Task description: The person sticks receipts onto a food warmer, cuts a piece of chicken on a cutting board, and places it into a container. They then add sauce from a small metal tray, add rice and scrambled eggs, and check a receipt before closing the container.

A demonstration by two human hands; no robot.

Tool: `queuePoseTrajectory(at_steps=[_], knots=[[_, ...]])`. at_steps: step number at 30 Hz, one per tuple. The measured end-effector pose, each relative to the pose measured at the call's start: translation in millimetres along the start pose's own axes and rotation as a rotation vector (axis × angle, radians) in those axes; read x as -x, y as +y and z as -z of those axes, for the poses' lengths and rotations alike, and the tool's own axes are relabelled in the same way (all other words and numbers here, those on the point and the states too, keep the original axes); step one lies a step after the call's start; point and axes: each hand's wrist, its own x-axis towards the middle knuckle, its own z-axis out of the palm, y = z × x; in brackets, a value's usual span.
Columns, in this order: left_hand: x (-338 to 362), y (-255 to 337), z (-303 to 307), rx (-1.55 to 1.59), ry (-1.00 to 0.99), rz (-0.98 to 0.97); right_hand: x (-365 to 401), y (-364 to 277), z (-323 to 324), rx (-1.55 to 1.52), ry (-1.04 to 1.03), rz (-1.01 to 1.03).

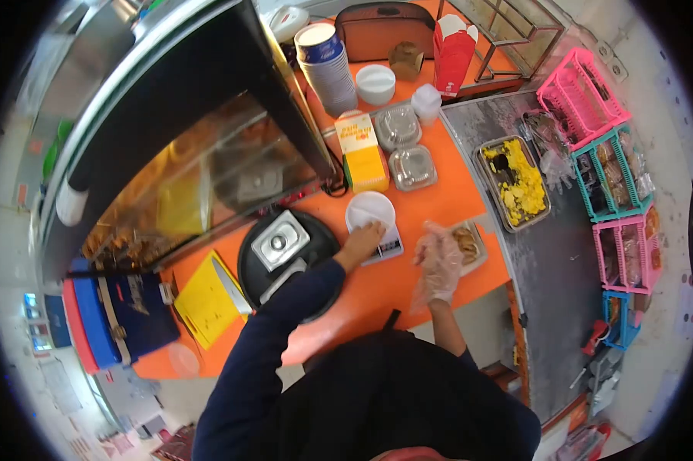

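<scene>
My left hand (364,244) is bare and bent over the near edge of a white round bowl (370,209), its fingers closed on the rim. The bowl rests on a small kitchen scale (390,246) with a dark display. In a clear plastic glove, my right hand (441,260) hovers over the orange counter, fingers stretched out and somewhat apart, with nothing visible in it. Just beside it stands a shallow container (475,247) of brownish food pieces, partly covered by the glove. Left of the bowl, a black round tray (323,242) carries a metal container (280,240).
A glass display case (231,173) rises at the left, near a yellow board (212,300) with a knife. Clear lidded containers (414,167), a yellow box (363,157) and stacked cups (331,86) stand behind. At right are a tray of yellow food (524,184) and coloured baskets (584,100).
</scene>
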Motion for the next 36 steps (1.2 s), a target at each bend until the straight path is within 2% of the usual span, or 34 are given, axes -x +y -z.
queuePoseTrajectory(at_steps=[2,3,5,6,8,9,11,12,14,15,16,17,18,19,20,21,22,23,24,26,27,29,30,32,34,36], knots=[[-6.9,-8.9,-25.8,0.005,-0.04,0.109,28.4,23.1,21.3,0.216,-0.149,-0.126],[-8.9,-13.6,-29.8,0.052,-0.075,0.174,40.9,34.1,26.4,0.233,-0.158,-0.126],[-8.3,-21.2,-37.4,0.021,-0.016,0.109,62.2,58.8,36.5,0.341,-0.129,-0.247],[-8.3,-19.2,-28.1,0.03,-0.004,0.12,61.8,82.6,47.5,0.356,-0.139,-0.241],[6.7,-3.4,10.1,0.141,0.332,0.086,60.8,137.0,72.2,1.1,-0.342,-0.077],[20.3,4.7,33.5,0.141,0.336,0.092,61.5,148.8,76.0,1.102,-0.347,-0.073],[56.3,18.0,84.9,0.371,0.624,0.125,58.0,166.6,75.1,1.509,-0.548,0.163],[82.6,20.7,101.0,0.361,0.648,0.208,55.4,179.0,75.4,1.503,-0.553,0.172],[143.7,27.0,127.1,0.433,0.747,0.365,46.5,197.3,75.3,1.679,-0.507,0.365],[179.9,24.0,121.8,0.434,0.726,0.504,41.5,197.9,72.5,1.673,-0.509,0.377],[216.0,20.8,106.3,0.306,0.778,0.598,36.3,197.8,68.5,1.842,-0.508,0.483],[251.3,12.4,86.8,0.325,0.78,0.69,33.3,198.1,62.5,2.01,-0.503,0.591],[288.7,6.2,60.1,0.332,0.777,0.763,34.9,187.4,54.0,2.008,-0.508,0.596],[323.7,4.4,38.2,0.385,0.65,0.965,39.6,162.3,43.0,2.024,-0.58,0.517],[352.1,9.9,28.5,0.477,0.686,0.921,43.9,148.6,36.6,2.039,-0.652,0.437],[375.3,18.8,15.8,0.507,0.705,1.021,44.2,151.1,36.4,2.042,-0.661,0.444],[389.3,28.0,13.1,0.51,0.709,1.031,42.0,155.6,37.7,2.129,-0.675,0.532],[401.7,36.9,12.4,0.637,0.621,1.154,39.8,160.7,39.1,2.213,-0.689,0.624],[412.6,45.1,10.8,0.765,0.526,1.276,37.8,168.4,42.1,2.215,-0.703,0.631],[421.4,58.1,4.6,0.828,0.482,1.274,33.5,181.0,43.0,2.083,-0.572,0.665],[422.2,63.8,0.7,0.889,0.436,1.257,33.2,186.3,41.7,2.084,-0.582,0.672],[416.1,69.9,-5.3,0.999,0.449,1.241,34.1,193.5,37.7,1.374,-0.424,0.552],[409.7,71.1,-5.1,1.103,0.462,1.215,42.5,185.3,25.1,1.372,-0.437,0.558],[392.3,71.7,1.1,1.362,0.578,1.203,83.1,146.8,-23.7,1.095,-0.473,0.705],[376.5,67.9,4.0,1.491,0.69,1.173,109.6,138.2,-68.4,0.931,-0.799,1.014],[364.0,59.3,6.7,1.523,0.718,1.164,130.4,95.6,-126.3,1.292,-1.369,0.895]])
